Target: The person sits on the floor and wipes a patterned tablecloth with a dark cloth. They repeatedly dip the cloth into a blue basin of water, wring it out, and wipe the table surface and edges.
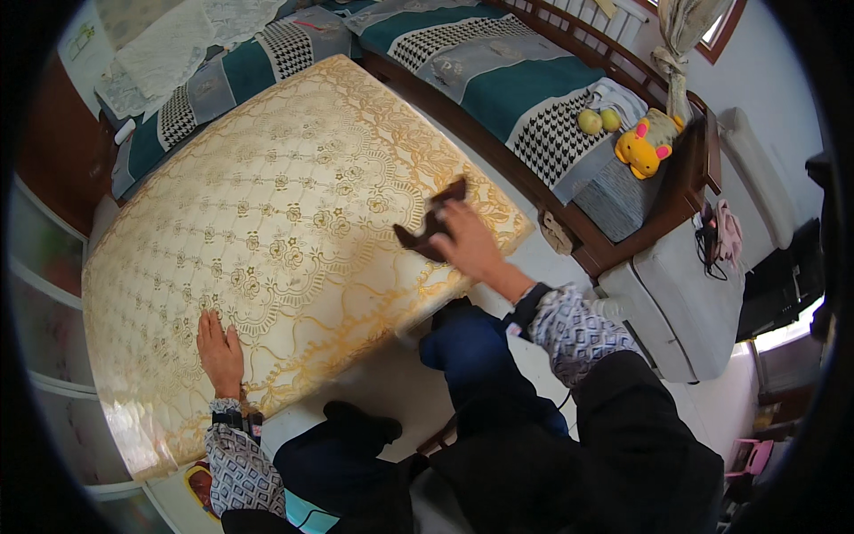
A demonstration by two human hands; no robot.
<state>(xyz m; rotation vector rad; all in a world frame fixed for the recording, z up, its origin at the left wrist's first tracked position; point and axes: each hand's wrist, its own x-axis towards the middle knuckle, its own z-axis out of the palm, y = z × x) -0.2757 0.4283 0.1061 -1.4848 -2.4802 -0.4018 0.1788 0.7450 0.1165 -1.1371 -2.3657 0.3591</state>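
Note:
A table with a cream and gold floral tablecloth point(300, 193) lies before me, its surface shiny. My right hand point(467, 243) is over its near right part, on a dark brown cloth point(427, 243) that is blurred and bunched under the fingers. At the table's near left part, my left hand point(220, 354) rests flat on the tablecloth, fingers together and extended, holding nothing. Whether the right fingers pinch the cloth or only press on it is partly hidden by blur.
Beyond the table stands a wooden sofa with striped covers point(507, 100). On it are green round fruits point(590, 121) and a yellow plush toy point(640, 153). A grey padded seat point(680, 314) is at the right. White lace point(167, 53) hangs at the back left.

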